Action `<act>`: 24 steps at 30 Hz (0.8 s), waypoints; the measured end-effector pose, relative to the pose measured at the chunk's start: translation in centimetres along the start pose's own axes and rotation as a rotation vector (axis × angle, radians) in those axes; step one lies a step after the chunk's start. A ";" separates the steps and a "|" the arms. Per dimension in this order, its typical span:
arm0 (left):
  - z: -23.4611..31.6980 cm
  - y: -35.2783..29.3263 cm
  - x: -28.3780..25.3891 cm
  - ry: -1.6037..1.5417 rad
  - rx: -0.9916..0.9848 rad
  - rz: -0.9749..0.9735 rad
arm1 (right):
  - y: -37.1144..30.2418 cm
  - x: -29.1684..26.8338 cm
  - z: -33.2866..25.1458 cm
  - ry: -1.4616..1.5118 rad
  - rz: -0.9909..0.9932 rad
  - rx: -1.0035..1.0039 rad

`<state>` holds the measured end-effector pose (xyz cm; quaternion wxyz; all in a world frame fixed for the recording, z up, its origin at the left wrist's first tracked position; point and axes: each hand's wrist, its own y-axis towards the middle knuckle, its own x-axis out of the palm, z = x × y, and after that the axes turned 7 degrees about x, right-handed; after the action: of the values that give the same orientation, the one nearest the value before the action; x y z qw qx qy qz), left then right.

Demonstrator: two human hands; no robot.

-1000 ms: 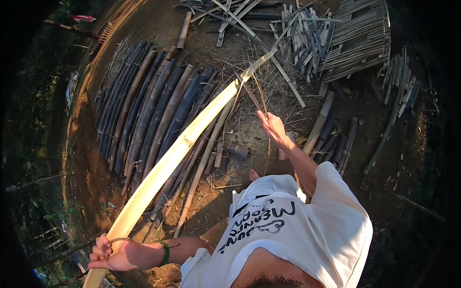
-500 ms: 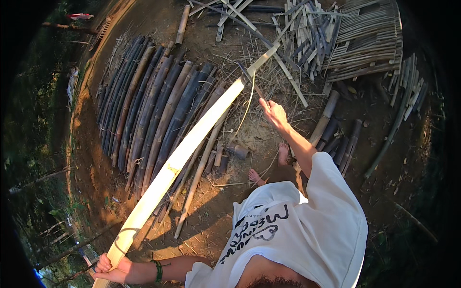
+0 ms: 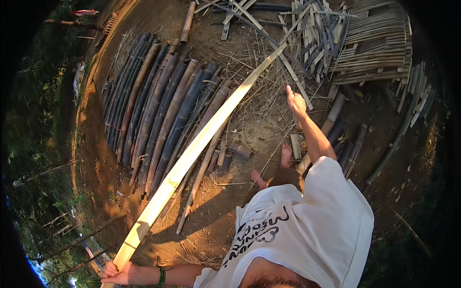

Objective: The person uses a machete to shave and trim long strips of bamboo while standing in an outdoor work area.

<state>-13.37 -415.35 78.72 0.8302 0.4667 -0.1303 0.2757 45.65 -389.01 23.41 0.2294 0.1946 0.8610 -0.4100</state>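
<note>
A long pale split bamboo strip point(image 3: 177, 175) runs diagonally from the lower left to the far middle. My left hand point(image 3: 117, 273) is closed round its near end, the thumb lying along it. The strip's far end point(image 3: 276, 54) reaches the pile of slats. My right hand point(image 3: 297, 103) is right of the strip and apart from it, with the arm stretched forward. Its fingers are closed round the handle of a knife, whose blade is hard to make out now against the littered ground.
Dark bamboo poles point(image 3: 165, 113) lie in a row at the left. Split slats point(image 3: 314, 41) are heaped at the far right beside a slatted bamboo panel point(image 3: 372, 45). Shavings point(image 3: 261, 120) litter the ground before my bare feet point(image 3: 286, 154). Short bamboo lengths point(image 3: 353, 144) lie right of my arm.
My right hand has moved right, taking the knife off the bamboo strip. The thin curled shaving that hung by the blade no longer shows there. My left hand keeps its hold.
</note>
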 end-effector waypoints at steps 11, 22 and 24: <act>-0.6 1.3 2.1 -0.094 -0.075 -0.029 | -25.0 0.3 -3.5 -0.064 -0.375 -0.958; -0.5 -0.5 1.2 0.137 0.020 0.077 | -9.9 1.2 -4.3 -0.214 -0.170 -0.620; -1.0 0.3 0.8 0.033 -0.041 0.022 | -11.8 -0.3 -5.2 -0.244 -0.237 -0.715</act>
<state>-12.93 -414.11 78.76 0.8385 0.4435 -0.1272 0.2898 38.51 -391.84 33.77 0.3343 -0.0486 0.9325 -0.1280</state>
